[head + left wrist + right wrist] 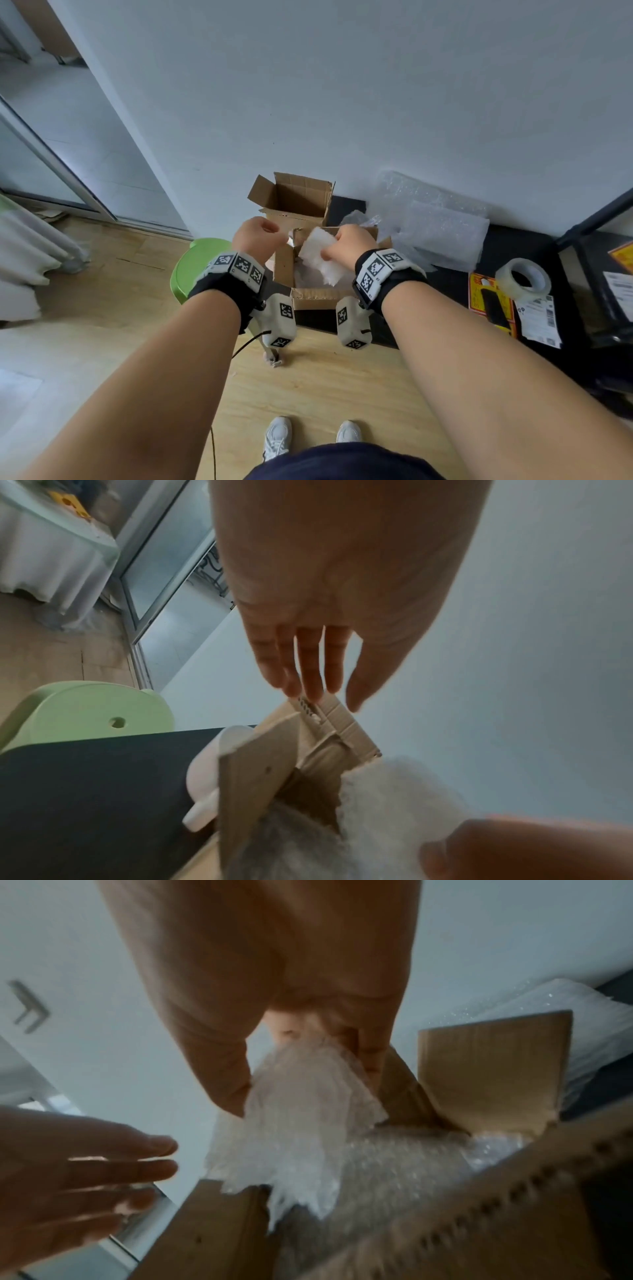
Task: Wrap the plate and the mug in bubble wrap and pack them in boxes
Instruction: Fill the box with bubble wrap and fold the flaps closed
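An open cardboard box (310,298) stands on the black table (445,287), with bubble wrap lying inside it. My right hand (346,246) grips a crumpled piece of bubble wrap (320,253) over the box opening; the right wrist view shows its fingers (369,1053) curled round the bubble wrap (301,1110). My left hand (260,236) hovers by the box's left flap (253,777) with its fingers (308,674) straight and holding nothing. A white rounded object (205,777) sits on the table just left of the box. What the wrap covers is hidden.
A second open box (294,198) stands behind, against the wall. Loose bubble wrap sheets (442,229) lie to the right, then a tape roll (524,279), papers and a black crate (599,274). A green stool (191,267) stands left of the table.
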Demonstrator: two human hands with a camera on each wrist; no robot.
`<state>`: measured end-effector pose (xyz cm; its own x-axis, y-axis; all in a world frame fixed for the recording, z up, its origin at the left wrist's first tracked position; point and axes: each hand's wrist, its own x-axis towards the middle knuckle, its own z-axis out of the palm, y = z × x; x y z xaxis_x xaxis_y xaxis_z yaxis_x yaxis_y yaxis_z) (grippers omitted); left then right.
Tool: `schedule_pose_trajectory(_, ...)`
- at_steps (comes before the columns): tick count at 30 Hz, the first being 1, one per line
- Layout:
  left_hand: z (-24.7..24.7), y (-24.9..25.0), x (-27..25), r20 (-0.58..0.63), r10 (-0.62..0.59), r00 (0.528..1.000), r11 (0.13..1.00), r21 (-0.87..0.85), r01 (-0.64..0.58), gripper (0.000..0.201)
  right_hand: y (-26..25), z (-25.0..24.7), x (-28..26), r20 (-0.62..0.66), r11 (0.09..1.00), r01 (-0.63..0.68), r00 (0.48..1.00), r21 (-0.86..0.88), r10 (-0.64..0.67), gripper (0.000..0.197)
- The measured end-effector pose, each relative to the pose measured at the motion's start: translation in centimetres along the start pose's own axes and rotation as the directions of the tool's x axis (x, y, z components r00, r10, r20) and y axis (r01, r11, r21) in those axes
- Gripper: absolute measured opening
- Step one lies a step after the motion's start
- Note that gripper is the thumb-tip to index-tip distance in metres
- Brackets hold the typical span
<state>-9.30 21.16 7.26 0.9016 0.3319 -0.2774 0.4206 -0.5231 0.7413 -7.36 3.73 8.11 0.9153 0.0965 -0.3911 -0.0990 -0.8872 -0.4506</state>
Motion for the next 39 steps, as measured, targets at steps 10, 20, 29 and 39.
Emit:
schedule_pose_trajectory(10,0.8,-3.9,0.8,0.214,-0.01,0.977,0.973,0.228,-0.04,0.02,-2.1,6.1,0.4,-0.175,0.992,-0.002,0.984,-0.128,-0.021,0.029)
schedule_pose_trajectory(20,0.2,-4.3,2.0,0.274,0.0,0.962,0.979,0.197,-0.056,0.022,-3.0,6.8,2.8,0.141,0.984,-0.147,0.981,0.099,0.132,0.034)
schedule_pose_trajectory(29,0.6,-4.8,2.2,0.263,0.01,0.965,0.985,0.164,-0.055,0.026,-2.1,8.6,3.7,0.22,0.981,-0.141,0.961,-0.133,0.168,0.028)
schedule_pose_trajectory(39,0.8,-4.8,2.8,0.28,-0.029,0.96,0.986,0.165,-0.018,0.032,-2.2,9.0,4.6,0.197,0.971,-0.211,0.953,-0.109,0.229,0.044)
